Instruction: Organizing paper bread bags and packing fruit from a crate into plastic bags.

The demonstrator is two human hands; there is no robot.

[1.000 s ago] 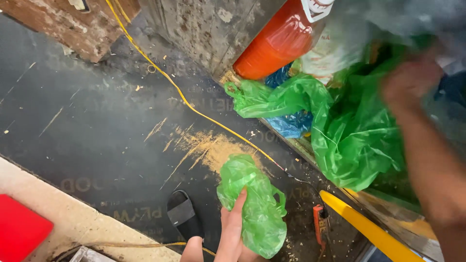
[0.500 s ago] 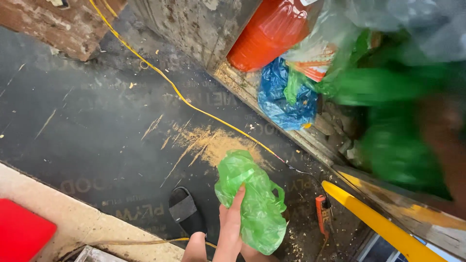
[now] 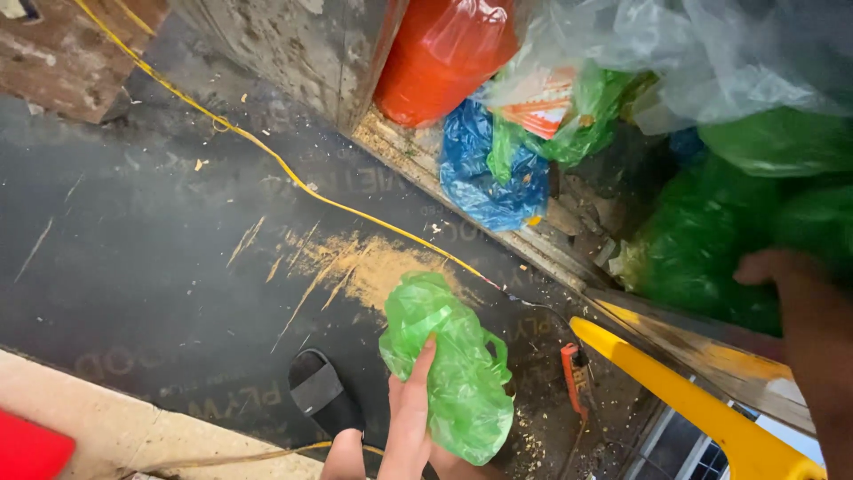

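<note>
Right now my left hand (image 3: pixel 410 418) sits at the bottom centre of the frame, fingers curled around a crumpled translucent green plastic bag (image 3: pixel 451 369), so that hand is closed on the bag. The bag's long axis runs from upper left to lower right, slanting away from the wrist, with its free upper end lying over the patch of pale sawdust (image 3: pixel 364 267) on the dark plywood floor (image 3: pixel 142 231).

My right hand (image 3: pixel 804 311) is at the right edge, blurred and dark, pressed against a heap of large green plastic bags (image 3: pixel 711 240); I cannot tell how far it is open or whether it grips anything. The left hand is plainly the one on the small bag; the right is well apart, up and to the right.

Between them lie a yellow bar (image 3: pixel 684 400) and a small orange tool (image 3: pixel 576 373). A thin yellow cord (image 3: pixel 267 156) crosses diagonally from the upper left. A black sandal (image 3: pixel 320 391) shows just beside the left hand.
</note>
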